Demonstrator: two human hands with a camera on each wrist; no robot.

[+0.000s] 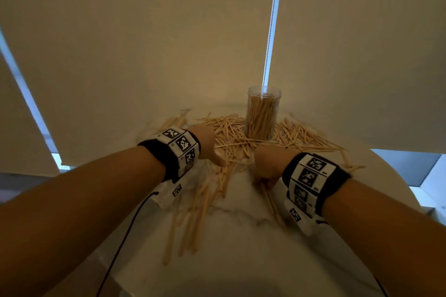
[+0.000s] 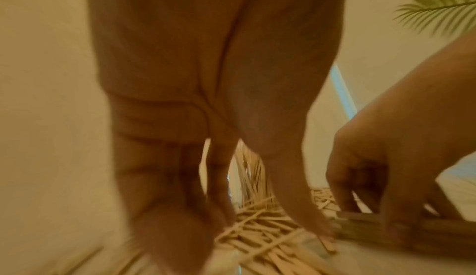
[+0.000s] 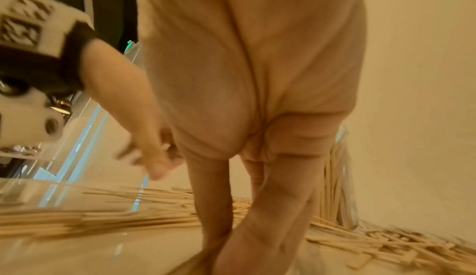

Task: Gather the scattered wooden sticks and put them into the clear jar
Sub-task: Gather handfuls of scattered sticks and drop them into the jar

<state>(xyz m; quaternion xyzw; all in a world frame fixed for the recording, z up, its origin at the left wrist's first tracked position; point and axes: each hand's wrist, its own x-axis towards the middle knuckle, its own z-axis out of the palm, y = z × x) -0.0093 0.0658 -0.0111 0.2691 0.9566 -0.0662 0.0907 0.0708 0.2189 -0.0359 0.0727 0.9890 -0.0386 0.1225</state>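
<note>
The clear jar (image 1: 263, 113) stands upright at the back of the table, packed with wooden sticks. Loose sticks (image 1: 231, 135) lie scattered around its base and trail toward me (image 1: 193, 219). My left hand (image 1: 217, 157) hangs over the pile left of the jar, its fingers (image 2: 180, 218) and thumb spread apart and reaching down onto the sticks (image 2: 257, 230). My right hand (image 1: 264, 176) is in front of the jar, fingers curled round a small bundle of sticks (image 2: 381, 228) that lies on the table. The right wrist view shows that hand (image 3: 226, 238) pointing down, with the jar (image 3: 342, 188) just behind it.
The table (image 1: 241, 243) is white marble with a rounded edge at the right. A cream roller blind with a bead chain (image 1: 272, 19) hangs right behind the jar. A green plant frond (image 2: 438, 8) shows at the far right. A black cable (image 1: 125, 236) runs from my left wrist.
</note>
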